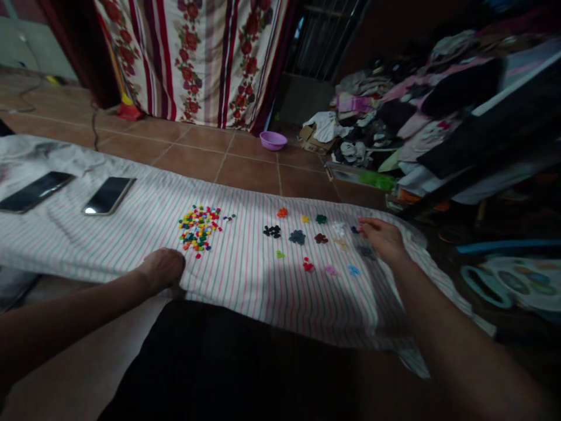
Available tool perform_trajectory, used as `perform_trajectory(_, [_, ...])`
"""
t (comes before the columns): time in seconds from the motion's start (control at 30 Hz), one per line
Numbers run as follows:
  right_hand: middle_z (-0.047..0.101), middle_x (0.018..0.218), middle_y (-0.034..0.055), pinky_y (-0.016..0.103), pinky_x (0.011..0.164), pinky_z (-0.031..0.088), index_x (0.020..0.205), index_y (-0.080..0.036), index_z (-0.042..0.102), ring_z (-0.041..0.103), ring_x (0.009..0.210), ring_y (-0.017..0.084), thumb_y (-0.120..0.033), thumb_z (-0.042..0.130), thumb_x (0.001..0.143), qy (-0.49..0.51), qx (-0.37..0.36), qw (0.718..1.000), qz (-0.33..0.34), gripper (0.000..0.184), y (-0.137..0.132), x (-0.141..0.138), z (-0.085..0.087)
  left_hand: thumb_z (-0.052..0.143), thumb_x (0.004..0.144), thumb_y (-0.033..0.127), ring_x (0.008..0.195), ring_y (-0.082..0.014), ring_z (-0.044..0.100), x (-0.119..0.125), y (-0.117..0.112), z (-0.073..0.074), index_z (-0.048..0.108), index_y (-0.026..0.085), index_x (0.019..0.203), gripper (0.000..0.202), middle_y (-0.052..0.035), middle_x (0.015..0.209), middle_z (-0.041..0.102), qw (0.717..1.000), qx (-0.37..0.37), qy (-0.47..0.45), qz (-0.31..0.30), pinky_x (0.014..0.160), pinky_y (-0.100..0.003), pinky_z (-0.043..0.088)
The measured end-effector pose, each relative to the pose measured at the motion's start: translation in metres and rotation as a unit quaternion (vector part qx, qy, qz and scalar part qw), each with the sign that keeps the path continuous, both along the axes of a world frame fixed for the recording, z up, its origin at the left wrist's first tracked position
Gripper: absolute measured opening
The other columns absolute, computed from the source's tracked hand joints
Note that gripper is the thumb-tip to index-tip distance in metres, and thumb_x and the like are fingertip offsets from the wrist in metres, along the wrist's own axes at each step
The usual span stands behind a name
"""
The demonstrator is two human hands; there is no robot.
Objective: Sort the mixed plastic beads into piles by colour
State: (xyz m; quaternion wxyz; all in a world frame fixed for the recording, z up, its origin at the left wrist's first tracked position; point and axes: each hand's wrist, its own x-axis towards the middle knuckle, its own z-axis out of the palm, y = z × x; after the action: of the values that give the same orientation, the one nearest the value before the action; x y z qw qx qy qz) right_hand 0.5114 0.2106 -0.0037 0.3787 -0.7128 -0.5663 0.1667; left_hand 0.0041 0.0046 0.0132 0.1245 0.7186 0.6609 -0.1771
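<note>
My right hand (382, 238) reaches over the right end of the striped cloth (236, 269), thumb and fingers pinched together. Its fingertips are beside a small dark purple cluster (354, 230); whatever is in the pinch is too small to make out. Curled into a fist, my left hand (165, 268) rests at the cloth's near edge, just below a mixed heap of tiny coloured pieces (199, 227); its palm is hidden. Between the hands lie small single-colour groups, among them black pieces (272, 231), grey pieces (297, 237), red pieces (308, 265) and white pieces (339, 228).
Two phones, one dark (37, 192) and one lighter-edged (108, 196), lie on the cloth's left part. Beyond it, a purple basin (273, 140) stands on the tiled floor near a flowered curtain (190, 58). Piled clothes (407, 105) fill the right side.
</note>
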Motion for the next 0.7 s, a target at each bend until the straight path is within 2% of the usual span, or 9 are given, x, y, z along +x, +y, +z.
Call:
perform_trajectory(0.1, [0.07, 0.073, 0.0051, 0.028, 0.063, 0.053, 0.091, -0.019, 0.071, 0.066, 0.064, 0.016, -0.022, 0.057, 0.079, -0.005, -0.013, 0.999, 0.041, 0.019, -0.007, -0.045, 0.013, 0.072, 0.072, 0.042, 0.1, -0.0359, 0.067, 0.004, 0.001, 0.0, 0.072, 0.01, 0.091, 0.037, -0.0217, 0.099, 0.072, 1.0, -0.007, 0.016, 0.003, 0.086, -0.046, 0.053])
perform_trajectory(0.23, [0.07, 0.077, 0.0051, 0.027, 0.063, 0.052, 0.092, -0.019, 0.072, 0.064, 0.063, 0.015, -0.022, 0.06, 0.077, -0.005, -0.022, 0.985, 0.17, 0.02, -0.03, -0.128, 0.022, 0.067, 0.076, 0.033, 0.102, -0.0392, 0.066, 0.009, 0.003, -0.004, 0.074, 0.009, 0.097, 0.032, -0.0238, 0.103, 0.072, 0.999, -0.018, 0.048, 0.009, 0.083, -0.051, 0.055])
perform_trajectory(0.33, [0.07, 0.08, 0.0037, 0.027, 0.071, 0.051, 0.085, -0.02, 0.072, 0.064, 0.07, 0.015, -0.02, 0.063, 0.074, -0.011, -0.015, 0.954, 0.3, 0.014, -0.059, -0.196, 0.019, 0.069, 0.073, 0.024, 0.096, -0.0446, 0.067, 0.01, 0.006, -0.007, 0.074, 0.004, 0.097, 0.031, -0.0276, 0.101, 0.072, 0.998, -0.026, 0.059, 0.019, 0.076, -0.058, 0.055])
perform_trajectory(0.43, [0.068, 0.084, 0.0034, 0.027, 0.072, 0.05, 0.087, -0.02, 0.072, 0.063, 0.074, 0.014, -0.02, 0.062, 0.076, -0.007, 0.003, 0.916, 0.401, 0.015, -0.089, -0.257, 0.006, 0.076, 0.066, 0.025, 0.094, -0.0472, 0.067, 0.011, 0.009, -0.009, 0.075, 0.004, 0.096, 0.037, -0.0278, 0.099, 0.072, 0.998, -0.032, 0.057, 0.014, 0.073, -0.062, 0.055])
perform_trajectory(0.57, [0.066, 0.089, 0.0029, 0.026, 0.073, 0.049, 0.094, -0.018, 0.07, 0.061, 0.074, 0.013, -0.023, 0.062, 0.08, 0.012, 0.0, 0.895, 0.446, 0.017, -0.117, -0.318, -0.016, 0.082, 0.06, 0.03, 0.094, -0.0471, 0.067, 0.012, 0.011, -0.01, 0.076, 0.008, 0.095, 0.042, -0.0258, 0.096, 0.074, 0.997, -0.04, 0.059, 0.013, 0.075, -0.061, 0.055])
perform_trajectory(0.7, [0.066, 0.097, 0.0033, 0.027, 0.077, 0.049, 0.105, -0.02, 0.068, 0.062, 0.079, 0.013, -0.031, 0.066, 0.082, -0.034, -0.002, 0.912, 0.41, 0.026, -0.129, -0.347, -0.032, 0.083, 0.06, 0.035, 0.092, -0.0471, 0.068, 0.015, 0.013, -0.01, 0.074, 0.004, 0.1, 0.051, -0.0282, 0.097, 0.073, 0.994, -0.06, 0.094, 0.005, 0.072, -0.058, 0.056])
